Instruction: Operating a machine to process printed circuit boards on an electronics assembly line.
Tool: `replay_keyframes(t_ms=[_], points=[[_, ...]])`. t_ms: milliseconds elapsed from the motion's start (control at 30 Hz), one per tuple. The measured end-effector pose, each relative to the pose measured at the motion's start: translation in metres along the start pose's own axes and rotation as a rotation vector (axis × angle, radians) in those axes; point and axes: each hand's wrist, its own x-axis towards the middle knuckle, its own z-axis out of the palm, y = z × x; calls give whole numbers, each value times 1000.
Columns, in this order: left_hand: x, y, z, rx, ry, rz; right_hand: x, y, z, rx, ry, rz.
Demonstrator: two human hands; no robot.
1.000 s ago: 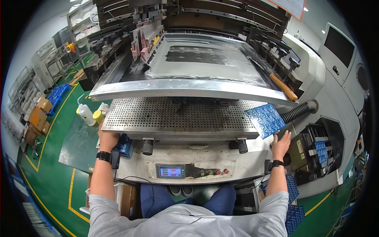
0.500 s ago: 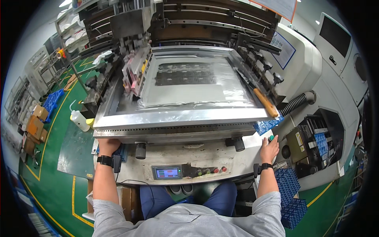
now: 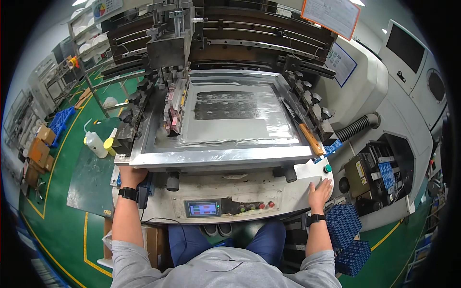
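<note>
In front of me a metal-framed printing screen (image 3: 230, 128) lies level on a machine, with a dark printed pattern (image 3: 225, 105) in its middle. A squeegee assembly (image 3: 174, 113) stands over the screen's left side. At the machine's left front corner is my left hand (image 3: 132, 176); its fingers are hidden beneath the frame, near a blue patterned stack (image 3: 150, 186). My right hand (image 3: 320, 193) lies on the white machine top at the right corner, fingers stretched out, holding nothing. Just beyond it sits a green push button (image 3: 327, 168), apart from the fingertips.
A wooden-handled spatula (image 3: 311, 139) rests along the frame's right edge. The control panel (image 3: 203, 209) faces me below. Left are a squeeze bottle (image 3: 96, 145) and a yellow-lidded jar (image 3: 109, 145). Blue patterned stacks (image 3: 343, 225) stand at lower right, near a ribbed hose (image 3: 356, 128).
The screen frame has come down, covering the perforated bar under its front edge. My right hand has moved off the green button, toward me and slightly left. My left hand stays in place.
</note>
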Motion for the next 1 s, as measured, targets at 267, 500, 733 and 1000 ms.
replay_keyframes(t_ms=[267, 500, 733, 1000], points=[[-3, -3, -2, -10, -8, -32, 3, -26, -72, 1125, -404, 131], [-4, -6, 5, 19, -60, -8, 6, -79, -117, 1714, -467, 110], [-7, -12, 11, -12, -25, 8, 8, -106, -129, 1840, -477, 143], [-4, -4, 6, -26, -14, -33, 11, -116, -125, 1806, -436, 182]])
